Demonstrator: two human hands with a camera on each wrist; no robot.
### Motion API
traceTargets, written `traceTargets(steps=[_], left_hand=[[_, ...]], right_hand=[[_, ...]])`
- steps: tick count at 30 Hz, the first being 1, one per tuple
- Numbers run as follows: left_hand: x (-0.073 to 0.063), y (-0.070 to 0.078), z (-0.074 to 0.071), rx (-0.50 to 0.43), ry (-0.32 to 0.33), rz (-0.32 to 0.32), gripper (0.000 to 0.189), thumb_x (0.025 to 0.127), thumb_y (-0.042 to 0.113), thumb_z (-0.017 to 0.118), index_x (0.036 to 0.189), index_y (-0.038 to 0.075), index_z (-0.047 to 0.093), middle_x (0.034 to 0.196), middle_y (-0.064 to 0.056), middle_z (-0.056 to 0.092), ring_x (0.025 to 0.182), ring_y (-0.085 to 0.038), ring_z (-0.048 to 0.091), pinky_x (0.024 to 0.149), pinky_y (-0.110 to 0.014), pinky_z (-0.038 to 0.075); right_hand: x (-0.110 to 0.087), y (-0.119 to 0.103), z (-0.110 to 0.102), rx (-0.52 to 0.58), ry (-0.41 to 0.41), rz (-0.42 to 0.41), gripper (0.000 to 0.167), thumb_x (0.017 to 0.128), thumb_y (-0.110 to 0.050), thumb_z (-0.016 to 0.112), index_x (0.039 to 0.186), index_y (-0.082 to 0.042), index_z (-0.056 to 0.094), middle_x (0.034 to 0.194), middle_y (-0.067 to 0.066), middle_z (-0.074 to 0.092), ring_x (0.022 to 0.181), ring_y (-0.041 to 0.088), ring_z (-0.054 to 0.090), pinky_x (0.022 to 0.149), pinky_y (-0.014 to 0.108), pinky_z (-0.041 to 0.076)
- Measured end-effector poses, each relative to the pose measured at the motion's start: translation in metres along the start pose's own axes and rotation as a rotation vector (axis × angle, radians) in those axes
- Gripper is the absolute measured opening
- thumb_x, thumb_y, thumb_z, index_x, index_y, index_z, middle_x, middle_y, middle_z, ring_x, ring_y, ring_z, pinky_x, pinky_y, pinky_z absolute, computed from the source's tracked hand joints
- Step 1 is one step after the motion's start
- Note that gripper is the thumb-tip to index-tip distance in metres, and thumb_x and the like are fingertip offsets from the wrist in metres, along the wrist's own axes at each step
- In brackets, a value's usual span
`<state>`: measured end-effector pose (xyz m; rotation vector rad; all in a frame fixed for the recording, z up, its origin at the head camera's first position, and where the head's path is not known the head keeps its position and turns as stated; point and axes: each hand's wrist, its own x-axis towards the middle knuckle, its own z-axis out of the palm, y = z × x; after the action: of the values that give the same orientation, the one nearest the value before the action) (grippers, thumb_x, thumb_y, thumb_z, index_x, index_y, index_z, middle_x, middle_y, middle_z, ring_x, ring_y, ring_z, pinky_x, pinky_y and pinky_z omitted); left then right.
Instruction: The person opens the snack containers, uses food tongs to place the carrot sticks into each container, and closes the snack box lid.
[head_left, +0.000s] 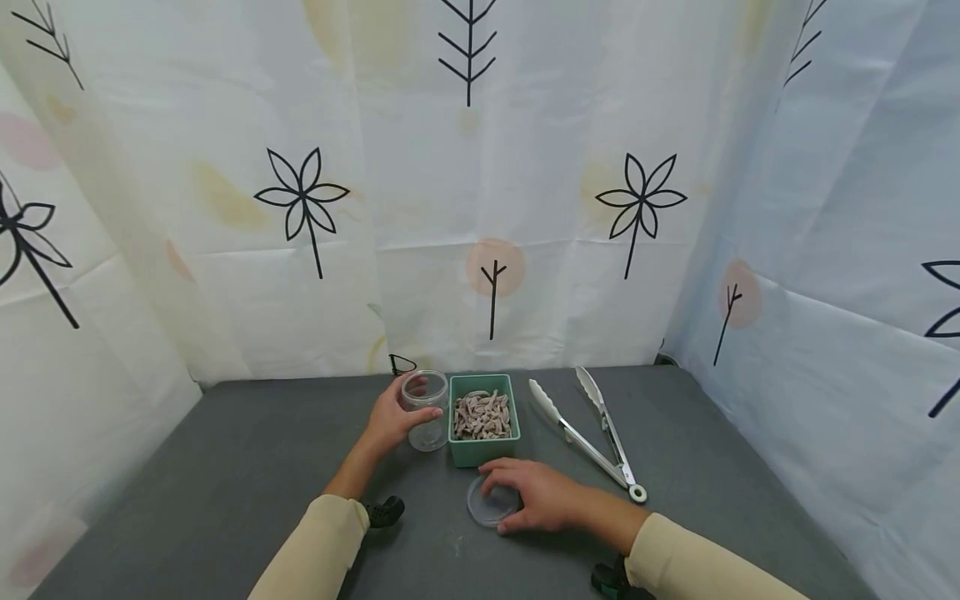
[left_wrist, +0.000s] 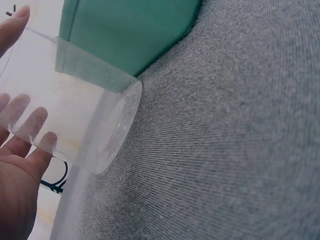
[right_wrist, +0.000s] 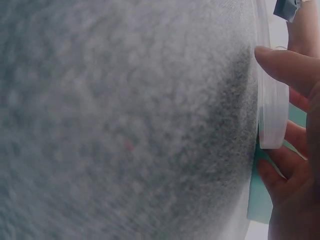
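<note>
My left hand point(head_left: 392, 422) grips a clear, see-through jar point(head_left: 429, 437) with no lid on it, the thumb on one side and the fingers round the other. In the left wrist view the base of the jar point(left_wrist: 95, 115) is at the grey surface. My right hand point(head_left: 542, 497) holds a round translucent lid point(head_left: 483, 510) by its rim, thumb at the near edge and fingers at the far edge. Seen from the right wrist, the lid point(right_wrist: 274, 122) lies flat, close to the tabletop. Between and beyond the hands stands a green box point(head_left: 480, 455) of greyish-brown strips point(head_left: 482, 414).
Silver tongs point(head_left: 592, 453) with pale tips lie spread on the right, their hinge end toward me. The dark grey table point(head_left: 262, 492) ends at a white patterned curtain point(head_left: 555, 317) behind and at both sides.
</note>
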<state>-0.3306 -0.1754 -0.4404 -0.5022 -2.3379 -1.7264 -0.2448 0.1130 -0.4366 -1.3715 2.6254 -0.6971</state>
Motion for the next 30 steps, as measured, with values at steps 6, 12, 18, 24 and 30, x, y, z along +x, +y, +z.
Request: traceTargets(steps=[6, 12, 18, 24, 30], left_hand=[[-0.001, 0.000, 0.000, -0.002, -0.004, 0.009, 0.081, 0.078, 0.016, 0.084, 0.145, 0.005, 0.039, 0.138, -0.021, 0.050, 0.127, -0.033, 0.048, 0.094, -0.052, 0.044], [-0.001, 0.002, 0.000, -0.017, 0.000, 0.013, 0.079, 0.079, 0.014, 0.083, 0.145, 0.004, 0.040, 0.138, -0.022, 0.050, 0.127, -0.035, 0.048, 0.094, -0.052, 0.044], [0.000, 0.001, 0.000, -0.013, 0.001, 0.009, 0.079, 0.079, 0.014, 0.083, 0.145, 0.004, 0.040, 0.137, -0.022, 0.050, 0.126, -0.034, 0.049, 0.094, -0.052, 0.044], [-0.001, 0.001, 0.001, -0.009, 0.002, 0.012, 0.080, 0.079, 0.014, 0.083, 0.145, 0.004, 0.040, 0.137, -0.021, 0.051, 0.126, -0.031, 0.050, 0.095, -0.052, 0.043], [-0.002, 0.003, 0.000, 0.009, 0.006, -0.008, 0.082, 0.078, 0.018, 0.084, 0.145, 0.005, 0.040, 0.137, -0.019, 0.051, 0.127, -0.032, 0.049, 0.094, -0.052, 0.044]], right_hand=[[-0.002, 0.002, 0.001, -0.024, -0.012, -0.002, 0.036, 0.081, -0.030, 0.079, 0.112, -0.022, 0.064, 0.141, 0.006, 0.049, 0.129, 0.020, 0.046, 0.101, 0.036, 0.039], [-0.009, 0.007, -0.006, -0.031, 0.007, -0.032, 0.036, 0.083, -0.030, 0.076, 0.116, -0.018, 0.065, 0.141, 0.010, 0.050, 0.129, 0.026, 0.045, 0.103, 0.040, 0.037], [-0.020, 0.010, -0.024, -0.071, 0.034, -0.041, 0.034, 0.088, -0.028, 0.072, 0.117, -0.012, 0.065, 0.135, 0.011, 0.054, 0.124, 0.028, 0.049, 0.100, 0.044, 0.040], [-0.032, 0.016, -0.043, -0.150, 0.072, 0.014, 0.030, 0.088, -0.025, 0.071, 0.115, -0.012, 0.067, 0.131, 0.008, 0.058, 0.121, 0.027, 0.052, 0.098, 0.048, 0.040], [-0.047, 0.023, -0.058, -0.180, 0.141, 0.097, 0.029, 0.089, -0.022, 0.072, 0.115, -0.013, 0.067, 0.133, 0.010, 0.057, 0.122, 0.029, 0.051, 0.095, 0.052, 0.042]])
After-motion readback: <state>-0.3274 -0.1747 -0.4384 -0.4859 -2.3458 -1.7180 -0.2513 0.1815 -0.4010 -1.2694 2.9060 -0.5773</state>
